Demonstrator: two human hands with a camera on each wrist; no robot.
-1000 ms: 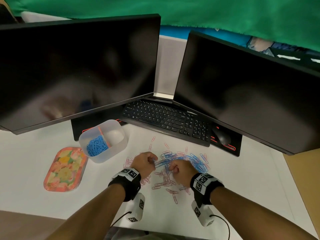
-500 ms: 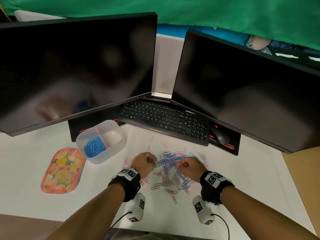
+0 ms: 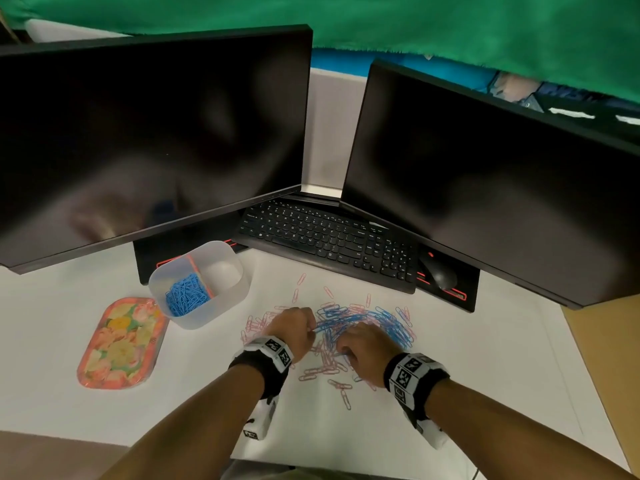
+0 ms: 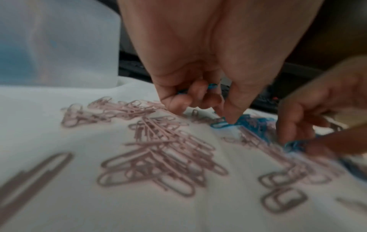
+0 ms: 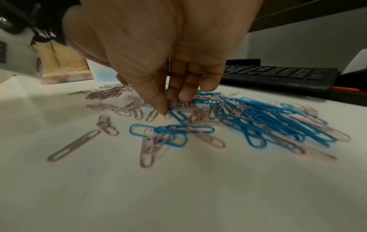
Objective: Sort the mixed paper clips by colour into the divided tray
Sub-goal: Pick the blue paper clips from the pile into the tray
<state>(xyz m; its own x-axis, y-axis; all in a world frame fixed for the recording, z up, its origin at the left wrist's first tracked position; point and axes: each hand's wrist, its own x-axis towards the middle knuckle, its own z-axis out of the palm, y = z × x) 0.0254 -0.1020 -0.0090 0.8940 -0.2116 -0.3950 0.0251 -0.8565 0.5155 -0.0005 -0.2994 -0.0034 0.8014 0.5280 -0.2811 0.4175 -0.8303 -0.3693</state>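
A mixed pile of blue paper clips [image 3: 363,317] and pink paper clips [image 3: 322,368] lies on the white desk. My left hand [image 3: 294,329] is at the pile's left edge. Its fingers curl round a bunch of blue clips [image 4: 211,86]. My right hand [image 3: 360,348] is down on the pile's near side, where thumb and forefinger pinch a blue clip [image 5: 172,102]. The divided tray [image 3: 239,285], a translucent tub, stands to the left. Its left compartment holds blue clips [image 3: 187,296]; no clips show in the right one.
A black keyboard [image 3: 329,237] and mouse [image 3: 440,275] lie behind the pile, under two dark monitors [image 3: 138,150]. A floral tray [image 3: 121,341] sits at the left. Bare desk lies to the right of the pile and in front of it.
My right hand has shifted slightly left and lower onto the pile. The left hand has stayed at the pile's left edge with its blue clips.
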